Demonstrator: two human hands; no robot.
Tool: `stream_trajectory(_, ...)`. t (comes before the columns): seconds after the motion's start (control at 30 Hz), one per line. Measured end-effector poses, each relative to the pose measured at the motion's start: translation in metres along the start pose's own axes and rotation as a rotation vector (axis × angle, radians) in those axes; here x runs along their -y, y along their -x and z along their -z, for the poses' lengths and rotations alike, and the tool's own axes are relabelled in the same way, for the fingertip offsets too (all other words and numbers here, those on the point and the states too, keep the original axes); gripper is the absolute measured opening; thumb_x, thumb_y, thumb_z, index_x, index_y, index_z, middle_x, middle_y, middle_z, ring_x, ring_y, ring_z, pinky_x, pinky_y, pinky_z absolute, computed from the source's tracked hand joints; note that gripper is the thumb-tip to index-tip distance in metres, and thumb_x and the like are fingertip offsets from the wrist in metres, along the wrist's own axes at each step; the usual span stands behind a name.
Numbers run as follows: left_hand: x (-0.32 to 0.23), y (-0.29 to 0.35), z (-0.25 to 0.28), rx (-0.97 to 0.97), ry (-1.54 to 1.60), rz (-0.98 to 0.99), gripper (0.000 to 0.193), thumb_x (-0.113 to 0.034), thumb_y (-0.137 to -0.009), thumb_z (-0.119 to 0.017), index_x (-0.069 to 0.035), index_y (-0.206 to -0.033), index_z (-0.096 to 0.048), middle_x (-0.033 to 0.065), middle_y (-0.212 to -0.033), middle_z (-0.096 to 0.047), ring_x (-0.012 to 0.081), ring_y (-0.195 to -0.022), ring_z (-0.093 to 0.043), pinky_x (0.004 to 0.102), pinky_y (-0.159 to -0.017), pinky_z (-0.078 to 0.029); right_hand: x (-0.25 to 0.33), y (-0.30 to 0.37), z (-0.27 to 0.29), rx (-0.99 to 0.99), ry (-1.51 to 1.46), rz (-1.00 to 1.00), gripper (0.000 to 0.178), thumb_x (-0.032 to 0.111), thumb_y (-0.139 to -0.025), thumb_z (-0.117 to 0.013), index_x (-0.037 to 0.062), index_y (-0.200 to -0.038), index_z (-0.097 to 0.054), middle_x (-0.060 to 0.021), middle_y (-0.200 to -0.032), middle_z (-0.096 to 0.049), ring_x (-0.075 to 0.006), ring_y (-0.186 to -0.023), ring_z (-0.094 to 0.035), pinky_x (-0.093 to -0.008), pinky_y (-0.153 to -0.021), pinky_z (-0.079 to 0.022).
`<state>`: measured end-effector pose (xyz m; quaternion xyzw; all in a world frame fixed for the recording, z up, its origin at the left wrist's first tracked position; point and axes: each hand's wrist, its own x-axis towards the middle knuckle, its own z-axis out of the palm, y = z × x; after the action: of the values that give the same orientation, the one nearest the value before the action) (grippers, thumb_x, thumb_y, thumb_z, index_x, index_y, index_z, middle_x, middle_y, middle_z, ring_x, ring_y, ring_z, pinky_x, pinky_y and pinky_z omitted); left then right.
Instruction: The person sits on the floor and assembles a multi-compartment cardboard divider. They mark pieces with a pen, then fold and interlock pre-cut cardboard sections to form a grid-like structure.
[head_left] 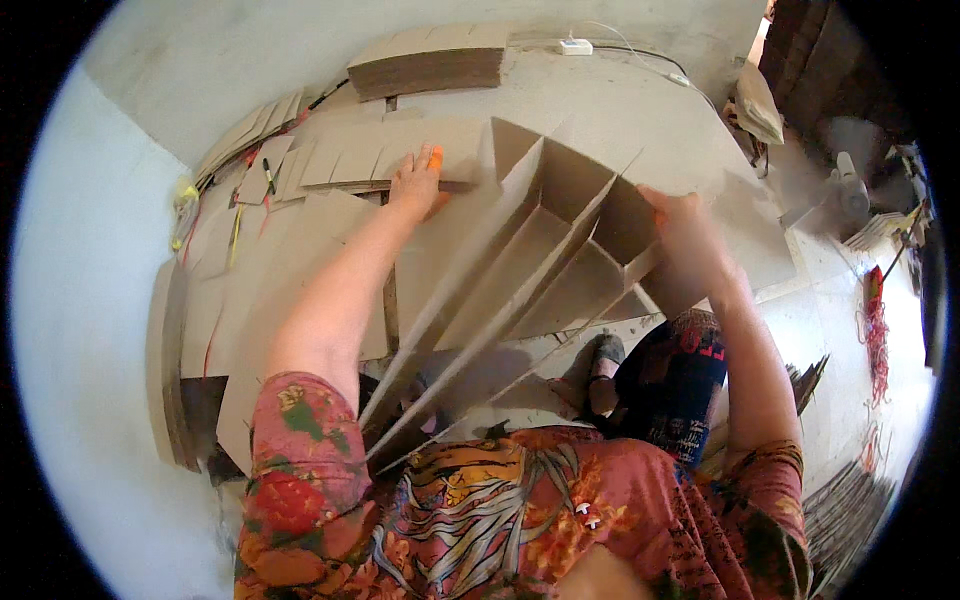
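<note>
- Presently, two bare hands are in view, both at pieces of brown cardboard.
- Right hand (685,225): one, closed on the far right part of a cardboard divider (570,180); motion blur hides the exact finger placing.
- Left hand (416,185): one, laid with extended fingers on the right end of a slotted cardboard piece (345,162); whether it grips cannot be told, as the thumb side is unclear. One finger bears an orange covering (435,158).
- Divider: one, standing tilted between the person's body and the counter (590,88); at least three long panels fan toward the body, joined by crosswise cardboard at the far end. Full cell count not determinable; near ends run together by the shirt (470,500).
- Thick cardboard stack (428,68): one, at the back against the wall; sheets too fine to count.
- Black pens: two made out, one on the left-hand cardboard (268,176), one beside the thick stack.
- White box with a cable (575,47): one, at the rear edge.
- Shod foot (606,365): one visible, below the divider; the other cannot be made out.
- Red string bundle (876,335): one clear, at right; strands uncountable.
- Cardboard strips (848,515) at lower right: many, cut off by the dark rim.
</note>
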<state>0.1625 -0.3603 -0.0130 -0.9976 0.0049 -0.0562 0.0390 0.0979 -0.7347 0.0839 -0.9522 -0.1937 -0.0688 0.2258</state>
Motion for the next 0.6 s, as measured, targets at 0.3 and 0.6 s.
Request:
stream_trajectory(0.3, 0.018, -0.033, -0.007, 0.033, 0.14, 0.039, 0.027, -0.027, -0.078, -0.063, -0.009, -0.1, -0.063, 0.0147, -0.09, -0.063, 0.0302, -0.082, -0.06, 0.0401, -0.072, -0.046, -0.061, -0.048, 0.006, -0.067, 0.07, -0.08, 0.034, 0.004, -0.079, -0.049, 0.0075, -0.111, -0.057, -0.0235, -0.086, -0.06, -0.04, -0.081, -0.058, -0.0446, -0.07, -0.047)
stream_trajectory(0.6, 0.028, -0.001, 0.069, -0.414, 0.682, 0.008, 0.023, -0.024, -0.081, -0.063, -0.009, -0.097, -0.068, 0.0152, -0.082, -0.065, 0.0209, -0.069, -0.061, 0.0308, -0.063, -0.048, 0.004, -0.023, 0.007, -0.26, -0.409, 0.033, 0.037, 0.014, -0.084, -0.054, -0.0027, -0.116, -0.049, -0.0184, -0.105, -0.059, -0.0304, -0.096, -0.058, -0.038, -0.079, -0.047)
